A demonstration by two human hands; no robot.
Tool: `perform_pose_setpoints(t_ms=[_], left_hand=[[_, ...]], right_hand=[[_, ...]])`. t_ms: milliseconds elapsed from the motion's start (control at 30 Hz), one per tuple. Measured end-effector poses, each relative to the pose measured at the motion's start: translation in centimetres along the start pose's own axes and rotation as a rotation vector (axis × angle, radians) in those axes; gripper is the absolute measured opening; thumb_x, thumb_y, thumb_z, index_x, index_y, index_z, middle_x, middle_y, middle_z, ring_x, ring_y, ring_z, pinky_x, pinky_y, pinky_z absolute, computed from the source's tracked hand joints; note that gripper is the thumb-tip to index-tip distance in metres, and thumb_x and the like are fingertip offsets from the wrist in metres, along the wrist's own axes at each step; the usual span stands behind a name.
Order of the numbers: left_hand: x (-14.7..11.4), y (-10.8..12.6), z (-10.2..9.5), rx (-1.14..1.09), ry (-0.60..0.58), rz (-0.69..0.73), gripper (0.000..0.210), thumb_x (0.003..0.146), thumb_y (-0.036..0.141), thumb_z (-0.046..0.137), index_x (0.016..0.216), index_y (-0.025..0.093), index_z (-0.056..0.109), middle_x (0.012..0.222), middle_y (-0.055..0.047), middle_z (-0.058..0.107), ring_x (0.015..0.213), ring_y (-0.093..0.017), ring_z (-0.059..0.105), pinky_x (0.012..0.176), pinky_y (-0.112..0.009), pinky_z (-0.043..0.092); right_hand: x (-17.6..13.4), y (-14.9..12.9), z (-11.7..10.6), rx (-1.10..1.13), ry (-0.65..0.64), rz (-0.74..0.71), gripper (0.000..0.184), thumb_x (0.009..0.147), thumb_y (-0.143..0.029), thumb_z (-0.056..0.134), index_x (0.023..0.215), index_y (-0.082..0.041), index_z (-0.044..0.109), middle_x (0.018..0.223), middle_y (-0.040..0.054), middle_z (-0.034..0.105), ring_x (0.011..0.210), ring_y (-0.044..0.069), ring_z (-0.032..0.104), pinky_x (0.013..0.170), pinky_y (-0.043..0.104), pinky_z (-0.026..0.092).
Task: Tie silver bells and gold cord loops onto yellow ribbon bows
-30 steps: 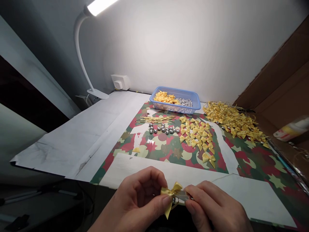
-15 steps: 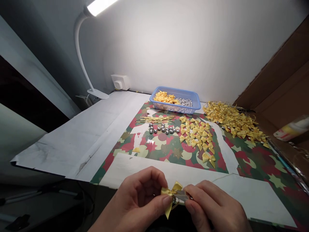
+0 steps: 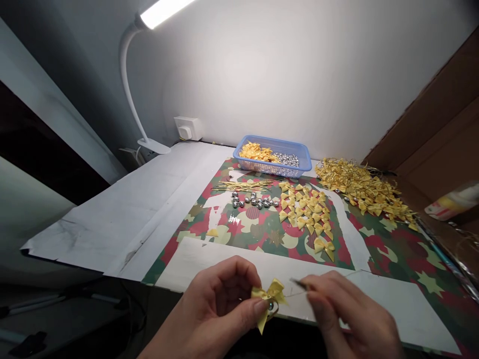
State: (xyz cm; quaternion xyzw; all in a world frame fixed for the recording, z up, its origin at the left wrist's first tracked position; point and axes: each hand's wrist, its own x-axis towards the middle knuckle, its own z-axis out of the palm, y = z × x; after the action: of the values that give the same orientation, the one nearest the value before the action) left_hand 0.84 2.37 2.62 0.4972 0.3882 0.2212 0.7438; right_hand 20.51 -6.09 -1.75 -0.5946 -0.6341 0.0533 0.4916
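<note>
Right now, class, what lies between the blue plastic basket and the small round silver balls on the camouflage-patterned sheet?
In the head view, thin straight gold-coloured strands lie on the sheet between the basket and the balls.

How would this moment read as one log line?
Left hand: pinching bow with bead | Right hand: holding tool, apart from bow | Mat: other bows, loose beads

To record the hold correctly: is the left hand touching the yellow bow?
Touching. The head view shows the left hand holding the yellow bow, with the thumb against its left side.
</note>
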Motion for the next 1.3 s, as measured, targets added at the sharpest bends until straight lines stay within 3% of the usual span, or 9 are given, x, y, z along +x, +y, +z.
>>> perform_pose_setpoints(t_ms=[167, 367, 467, 533, 633, 767, 900, 1100, 1300], left_hand=[[1.1, -0.5, -0.4, -0.062, 0.011, 0.029, 0.021, 0.082, 0.029, 0.084, 0.092, 0.018, 0.069, 0.078, 0.001, 0.07, 0.069, -0.012, 0.057, 0.064, -0.021, 0.044], [1.6, -0.2, 0.2, -0.124, -0.025, -0.033, 0.024, 0.079, 0.028, 0.088, 0.088, 0.016, 0.07, 0.081, -0.001, 0.073, 0.072, -0.012, 0.059, 0.067, -0.021, 0.045], [2.0, 0.3, 0.9, -0.09, -0.052, -0.036, 0.024, 0.08, 0.029, 0.086, 0.091, 0.016, 0.069, 0.086, -0.002, 0.073, 0.075, -0.012, 0.059, 0.069, -0.022, 0.044], [2.3, 0.5, 1.2, -0.043, -0.083, -0.013, 0.023, 0.083, 0.029, 0.083, 0.093, 0.016, 0.068, 0.085, -0.002, 0.071, 0.076, -0.013, 0.058, 0.069, -0.022, 0.044], [2.5, 0.8, 1.8, 0.058, -0.116, 0.051, 0.017, 0.087, 0.028, 0.076, 0.096, 0.018, 0.066, 0.082, 0.0, 0.066, 0.076, -0.015, 0.057, 0.068, -0.025, 0.045], [2.0, 1.3, 2.5, 0.289, 0.063, 0.217, 0.01, 0.086, 0.025, 0.073, 0.094, 0.021, 0.069, 0.084, -0.002, 0.067, 0.077, -0.019, 0.061, 0.068, -0.028, 0.05], [0.8, 1.0, 2.8, 0.207, 0.279, 0.303, 0.021, 0.08, 0.024, 0.08, 0.099, 0.029, 0.073, 0.097, -0.002, 0.069, 0.088, -0.021, 0.063, 0.072, -0.026, 0.055], [0.4, -0.6, 2.8, -0.17, 0.11, 0.009, 0.029, 0.075, 0.031, 0.09, 0.099, 0.027, 0.075, 0.097, -0.001, 0.073, 0.1, -0.02, 0.065, 0.075, -0.022, 0.054], [1.0, 0.0, 3.4, -0.23, 0.033, -0.112, 0.034, 0.077, 0.044, 0.087, 0.074, 0.015, 0.07, 0.063, 0.002, 0.067, 0.054, -0.009, 0.062, 0.053, -0.017, 0.052]], right_hand=[[1.0, 7.3, -4.2, -0.585, 0.226, 0.312, 0.037, 0.098, -0.047, 0.048, 0.114, -0.021, 0.07, 0.095, 0.0111, 0.076, 0.086, 0.029, 0.072, 0.071, 0.037, 0.057], [2.0, 15.3, -6.5, -0.749, 0.085, 0.341, 0.038, 0.092, -0.028, 0.04, 0.095, -0.014, 0.075, 0.105, 0.0242, 0.074, 0.095, 0.039, 0.067, 0.077, 0.054, 0.052], [1.9, 12.3, -6.0, -0.685, 0.069, 0.302, 0.035, 0.094, -0.035, 0.043, 0.099, -0.017, 0.073, 0.12, 0.0212, 0.071, 0.111, 0.041, 0.064, 0.085, 0.057, 0.05], [1.8, 8.3, -5.2, -0.533, 0.037, 0.262, 0.032, 0.099, -0.045, 0.045, 0.108, -0.025, 0.068, 0.112, 0.0084, 0.073, 0.095, 0.025, 0.07, 0.075, 0.036, 0.056], [2.1, 2.4, -3.4, 0.165, -0.236, 0.257, 0.037, 0.102, -0.055, 0.042, 0.111, -0.025, 0.062, 0.087, 0.0008, 0.069, 0.069, 0.014, 0.064, 0.06, 0.023, 0.05], [2.9, -0.7, -1.1, 0.369, -0.41, 0.268, 0.037, 0.104, -0.041, 0.044, 0.075, -0.021, 0.052, 0.064, -0.0047, 0.048, 0.058, 0.011, 0.046, 0.053, 0.023, 0.035], [2.4, -0.7, 0.3, 0.427, -0.202, 0.404, 0.039, 0.103, -0.044, 0.046, 0.073, -0.021, 0.054, 0.061, -0.0051, 0.046, 0.054, 0.01, 0.042, 0.05, 0.025, 0.029], [1.2, -1.4, 1.7, 0.351, 0.026, 0.438, 0.037, 0.1, -0.044, 0.054, 0.073, -0.021, 0.063, 0.058, -0.005, 0.052, 0.051, 0.01, 0.045, 0.049, 0.023, 0.033], [1.0, -1.5, 1.8, 0.253, 0.045, 0.335, 0.032, 0.1, -0.035, 0.056, 0.074, -0.021, 0.066, 0.058, -0.0051, 0.056, 0.05, 0.009, 0.047, 0.05, 0.023, 0.035]])
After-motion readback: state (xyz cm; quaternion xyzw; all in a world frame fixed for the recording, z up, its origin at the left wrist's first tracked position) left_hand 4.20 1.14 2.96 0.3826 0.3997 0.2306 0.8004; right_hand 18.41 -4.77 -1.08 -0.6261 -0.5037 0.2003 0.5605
